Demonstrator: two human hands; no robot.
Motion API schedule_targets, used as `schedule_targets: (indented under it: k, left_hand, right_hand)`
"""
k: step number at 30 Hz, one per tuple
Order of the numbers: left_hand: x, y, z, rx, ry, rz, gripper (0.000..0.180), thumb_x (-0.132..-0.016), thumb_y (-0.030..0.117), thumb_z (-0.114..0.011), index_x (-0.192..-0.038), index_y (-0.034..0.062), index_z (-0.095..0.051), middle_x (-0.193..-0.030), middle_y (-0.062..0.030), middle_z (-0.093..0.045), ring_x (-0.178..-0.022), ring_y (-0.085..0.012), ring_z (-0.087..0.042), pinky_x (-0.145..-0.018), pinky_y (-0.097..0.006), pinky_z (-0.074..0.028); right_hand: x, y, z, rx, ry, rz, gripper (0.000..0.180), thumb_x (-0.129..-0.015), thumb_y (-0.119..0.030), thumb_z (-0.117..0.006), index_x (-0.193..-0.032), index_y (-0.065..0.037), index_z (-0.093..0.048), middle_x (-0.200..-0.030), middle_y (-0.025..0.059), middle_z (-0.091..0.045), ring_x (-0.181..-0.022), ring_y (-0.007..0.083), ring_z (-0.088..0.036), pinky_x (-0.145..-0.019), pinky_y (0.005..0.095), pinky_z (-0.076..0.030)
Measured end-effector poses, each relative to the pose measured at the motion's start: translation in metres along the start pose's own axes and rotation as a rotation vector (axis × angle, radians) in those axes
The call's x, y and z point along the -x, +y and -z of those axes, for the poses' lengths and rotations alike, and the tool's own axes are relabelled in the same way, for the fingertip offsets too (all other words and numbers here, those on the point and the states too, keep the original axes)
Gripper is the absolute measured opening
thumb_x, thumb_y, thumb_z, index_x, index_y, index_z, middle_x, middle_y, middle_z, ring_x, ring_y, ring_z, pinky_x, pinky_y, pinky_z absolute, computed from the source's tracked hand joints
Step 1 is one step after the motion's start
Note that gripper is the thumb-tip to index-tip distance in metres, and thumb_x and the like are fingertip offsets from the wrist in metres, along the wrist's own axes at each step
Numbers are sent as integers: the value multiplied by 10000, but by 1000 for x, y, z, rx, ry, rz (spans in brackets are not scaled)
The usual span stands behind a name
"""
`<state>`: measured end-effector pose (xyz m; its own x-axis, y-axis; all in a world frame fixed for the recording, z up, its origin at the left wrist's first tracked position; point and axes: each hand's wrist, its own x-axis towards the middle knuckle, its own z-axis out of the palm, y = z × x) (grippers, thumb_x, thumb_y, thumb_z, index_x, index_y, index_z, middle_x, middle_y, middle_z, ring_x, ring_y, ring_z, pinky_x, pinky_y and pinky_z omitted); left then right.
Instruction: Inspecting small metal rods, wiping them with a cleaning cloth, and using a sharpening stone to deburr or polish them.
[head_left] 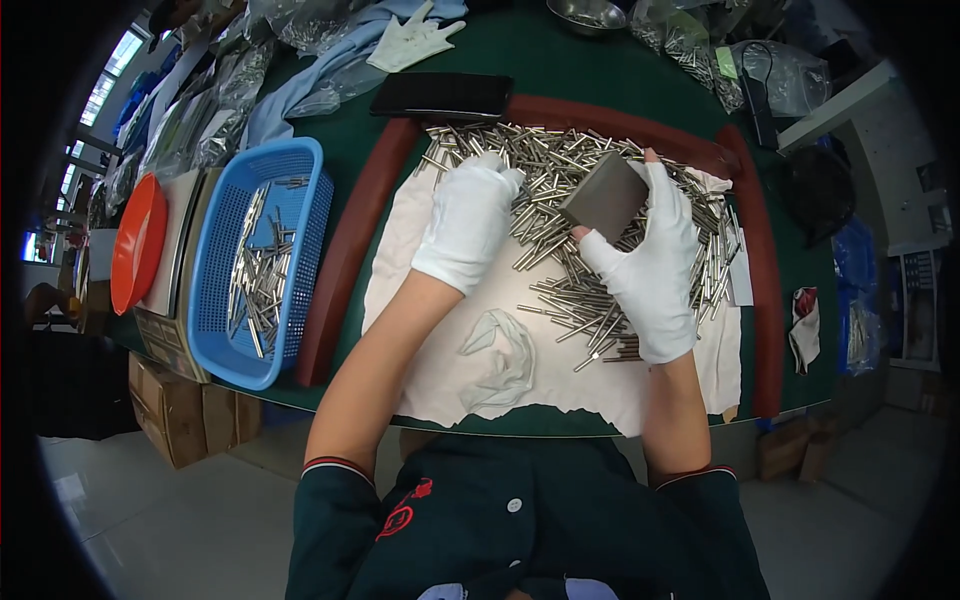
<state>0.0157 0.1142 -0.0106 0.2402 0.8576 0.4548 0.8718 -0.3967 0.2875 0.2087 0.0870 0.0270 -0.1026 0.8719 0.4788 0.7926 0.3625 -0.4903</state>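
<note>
A wide heap of slim metal pins (560, 240) is spread over a pale cloth (400, 270) on the table. My right hand (655, 265), in a white glove with bare thumb and index tips, grips a dark grey rectangular block (608, 198) by its edges, tilted above the heap. At the heap's left side is my left hand (467, 222), also gloved in white, back upward. Its fingers are curled down among the pins, and whatever they hold is hidden beneath them. A crumpled whitish rag (510, 350) lies on the cloth nearer to me.
Reddish-brown rails (345, 265) border the cloth on the left, back and right. Left of them stands a blue plastic basket (205, 280) with metal pins inside, beside an orange-red dish (138, 245). Behind lie a black phone (440, 95), a spare white glove (415, 38) and a metal bowl (588, 14).
</note>
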Motion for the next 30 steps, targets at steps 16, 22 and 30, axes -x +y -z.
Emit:
schedule_targets:
  k: [16,22,30]
  left_hand:
    - [-20,-16,-11,146,29,-235,251,-706,-27,-594,-911,90,-679,-774,-109,-578,-737,-305,-598,-633,-393,-493]
    - [3,8,33,1302,-17,573,177,-968,148,-509,-1080,10,-505,-1039,-176,-628,-872,-275,-667,-766,-323,-555]
    - [74,-20,40,1849,51,812,219,-994,217,-459,-1160,85,-407,-974,-227,-614,-786,-292,-680,-672,-322,-568]
  right_hand:
    - [-2,11,5,-246,192,-165,868,-649,-220,-831,-1344,35,-377,-1177,178,-554,-1088,313,-541,-951,400,-422]
    - [5,6,0,-320,118,-171,882,-658,-204,-825,-1368,33,-359,-1215,209,-526,-1105,327,-533,-965,404,-412]
    - [13,-19,-8,-421,-37,-115,866,-668,-149,-803,-1382,34,-347,-1216,202,-525,-1128,311,-526,-981,390,-403]
